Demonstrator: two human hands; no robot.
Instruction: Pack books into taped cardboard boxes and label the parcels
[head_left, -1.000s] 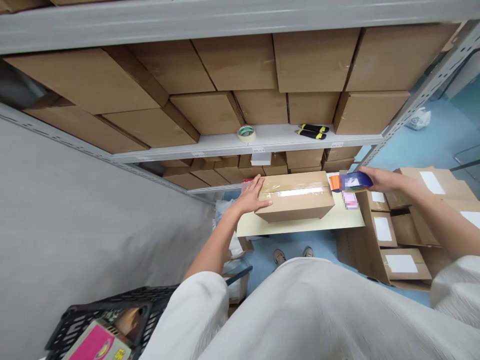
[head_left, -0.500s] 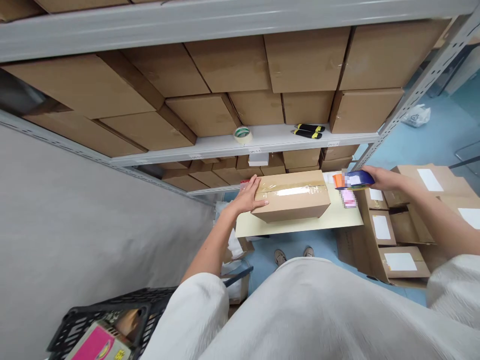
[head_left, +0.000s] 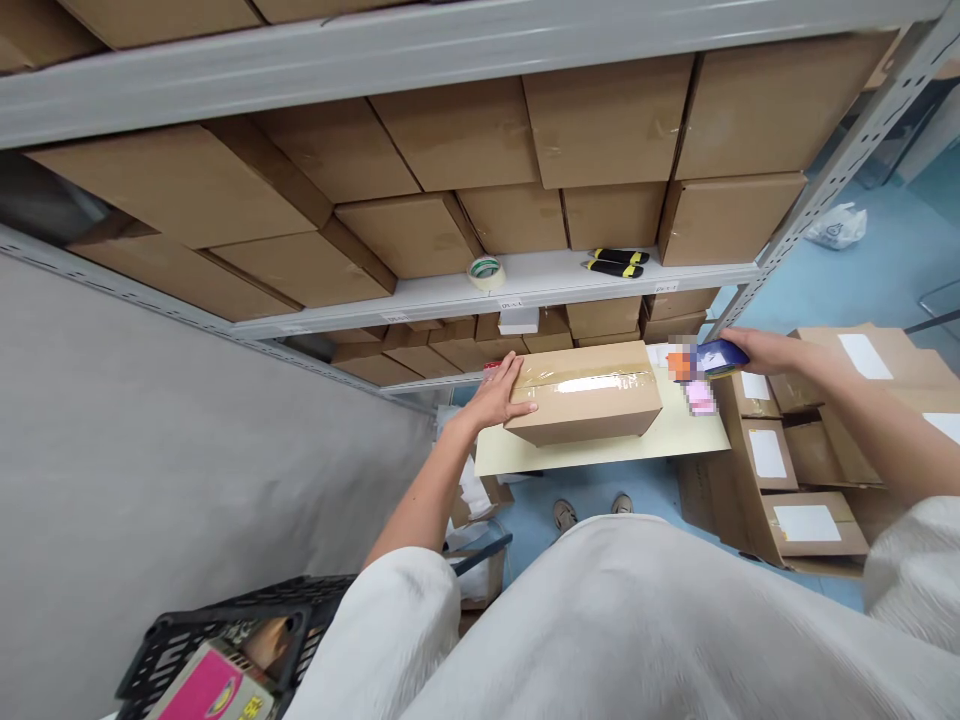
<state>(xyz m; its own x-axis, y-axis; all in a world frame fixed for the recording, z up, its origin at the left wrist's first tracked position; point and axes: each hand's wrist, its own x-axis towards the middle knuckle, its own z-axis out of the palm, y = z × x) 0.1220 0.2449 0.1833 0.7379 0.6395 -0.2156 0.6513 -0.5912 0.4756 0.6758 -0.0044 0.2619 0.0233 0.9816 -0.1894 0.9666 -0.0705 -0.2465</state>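
L hand (head_left: 493, 398) spread on box (head_left: 585, 402), R hand (head_left: 756, 350) gripping dispenser (head_left: 718, 357) off its R edge; tabletop (head_left: 679, 432) margin in front, blue flr (head_left: 652, 485)

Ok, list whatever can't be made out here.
All in the head view:
Inside of the taped box: hidden by its closed top.
Blue tool in the right hand: orange end hidden by pixelation.
Shelf label: lettering too small.
Black crate: cut off by the bottom edge.

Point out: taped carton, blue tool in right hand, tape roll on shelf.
Taped carton (head_left: 583, 398): head view, top face.
Blue tool (head_left: 720, 357): head view, blue body.
Tape roll (head_left: 493, 282): head view, cream outer side.
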